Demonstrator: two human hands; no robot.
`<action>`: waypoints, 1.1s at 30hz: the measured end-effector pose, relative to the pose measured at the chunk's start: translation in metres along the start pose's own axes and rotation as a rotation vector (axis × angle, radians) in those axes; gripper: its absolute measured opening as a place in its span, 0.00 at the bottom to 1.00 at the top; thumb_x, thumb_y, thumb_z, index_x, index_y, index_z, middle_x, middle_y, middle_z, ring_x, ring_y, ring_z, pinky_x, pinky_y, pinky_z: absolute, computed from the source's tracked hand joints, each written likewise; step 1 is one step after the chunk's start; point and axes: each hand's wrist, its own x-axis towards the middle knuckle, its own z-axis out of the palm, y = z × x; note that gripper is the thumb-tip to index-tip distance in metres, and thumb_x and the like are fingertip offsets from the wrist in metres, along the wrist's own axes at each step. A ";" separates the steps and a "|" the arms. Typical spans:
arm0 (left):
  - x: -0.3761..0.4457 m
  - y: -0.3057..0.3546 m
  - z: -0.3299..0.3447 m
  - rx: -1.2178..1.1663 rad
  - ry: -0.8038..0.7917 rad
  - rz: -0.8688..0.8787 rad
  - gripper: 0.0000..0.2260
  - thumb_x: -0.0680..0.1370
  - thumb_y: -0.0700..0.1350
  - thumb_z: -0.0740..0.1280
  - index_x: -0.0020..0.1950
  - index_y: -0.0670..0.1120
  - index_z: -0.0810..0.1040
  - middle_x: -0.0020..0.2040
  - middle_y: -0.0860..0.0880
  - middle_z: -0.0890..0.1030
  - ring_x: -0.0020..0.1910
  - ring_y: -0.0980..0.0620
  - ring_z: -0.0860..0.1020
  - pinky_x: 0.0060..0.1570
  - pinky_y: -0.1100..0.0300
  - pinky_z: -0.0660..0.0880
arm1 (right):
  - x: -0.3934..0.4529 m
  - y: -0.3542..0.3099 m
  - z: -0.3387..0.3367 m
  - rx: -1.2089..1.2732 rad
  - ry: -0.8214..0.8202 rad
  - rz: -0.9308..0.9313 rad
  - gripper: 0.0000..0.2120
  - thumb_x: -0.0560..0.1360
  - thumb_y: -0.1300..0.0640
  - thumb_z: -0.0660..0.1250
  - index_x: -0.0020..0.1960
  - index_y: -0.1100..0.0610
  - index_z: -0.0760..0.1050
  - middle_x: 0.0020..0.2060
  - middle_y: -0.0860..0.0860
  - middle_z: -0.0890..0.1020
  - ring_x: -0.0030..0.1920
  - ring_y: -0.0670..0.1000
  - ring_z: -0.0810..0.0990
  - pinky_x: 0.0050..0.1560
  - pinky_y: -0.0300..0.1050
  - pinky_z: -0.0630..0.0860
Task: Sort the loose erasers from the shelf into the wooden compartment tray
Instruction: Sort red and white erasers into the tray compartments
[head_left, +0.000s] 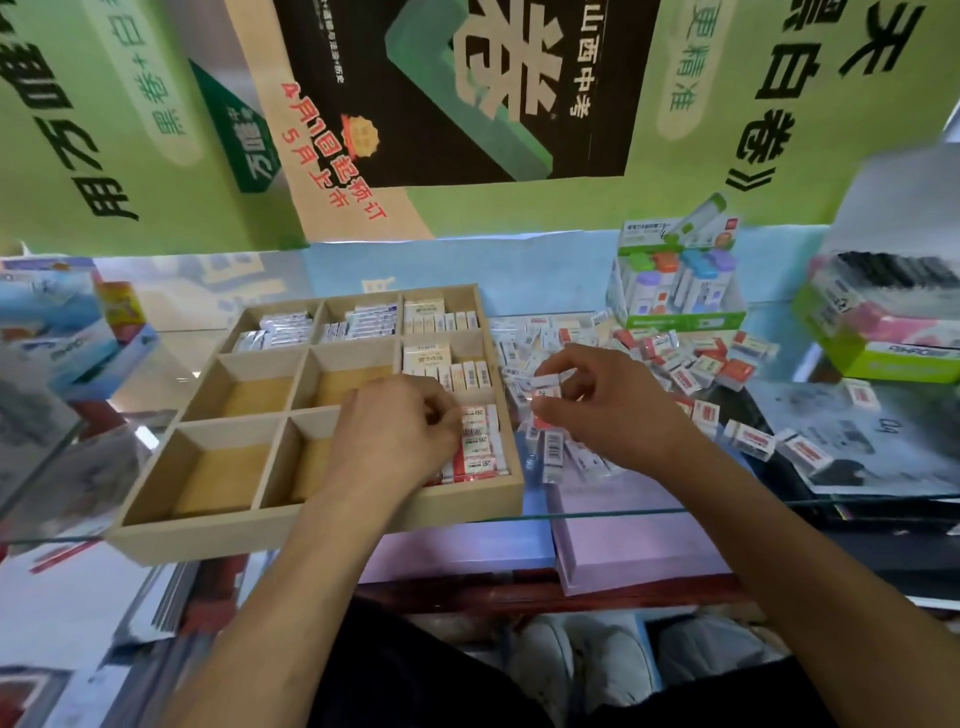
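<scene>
A wooden compartment tray (156, 525) lies on the glass shelf, left of centre. Its back row and right column hold rows of wrapped erasers; the other compartments show bare wood. My left hand (395, 431) rests over the front right compartment, fingers pinched on a red-and-white 2B eraser (480, 431) among those stacked there. My right hand (602, 400) hovers just right of the tray and grips a small white-and-red eraser (545, 387) between thumb and fingers. A heap of loose erasers (691, 364) spreads over the glass to the right.
A green-and-white display box of capped erasers (675, 291) stands behind the heap. Another green box (883, 332) sits at the far right, blue boxes (57, 322) at the far left. The glass shelf's front edge (675, 512) runs just below the tray. Posters cover the back wall.
</scene>
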 end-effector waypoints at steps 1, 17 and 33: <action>0.000 -0.001 0.000 -0.038 -0.019 -0.005 0.02 0.71 0.48 0.72 0.40 0.55 0.81 0.40 0.56 0.84 0.45 0.55 0.81 0.52 0.55 0.77 | -0.001 0.000 0.000 0.012 0.002 -0.001 0.10 0.72 0.54 0.72 0.53 0.49 0.78 0.36 0.51 0.83 0.35 0.49 0.80 0.41 0.47 0.79; -0.001 -0.009 0.002 -0.071 -0.045 0.077 0.06 0.70 0.48 0.76 0.38 0.55 0.80 0.39 0.58 0.83 0.41 0.57 0.79 0.51 0.57 0.76 | -0.004 0.001 0.001 0.080 -0.103 -0.037 0.09 0.74 0.55 0.69 0.54 0.49 0.79 0.43 0.43 0.83 0.41 0.43 0.81 0.40 0.39 0.76; -0.001 -0.014 0.005 -0.068 -0.047 0.095 0.04 0.71 0.48 0.74 0.40 0.55 0.80 0.39 0.58 0.82 0.45 0.52 0.79 0.55 0.49 0.75 | -0.029 0.011 0.011 -0.456 -0.197 -0.281 0.14 0.67 0.44 0.74 0.50 0.46 0.76 0.41 0.43 0.75 0.43 0.47 0.74 0.45 0.48 0.76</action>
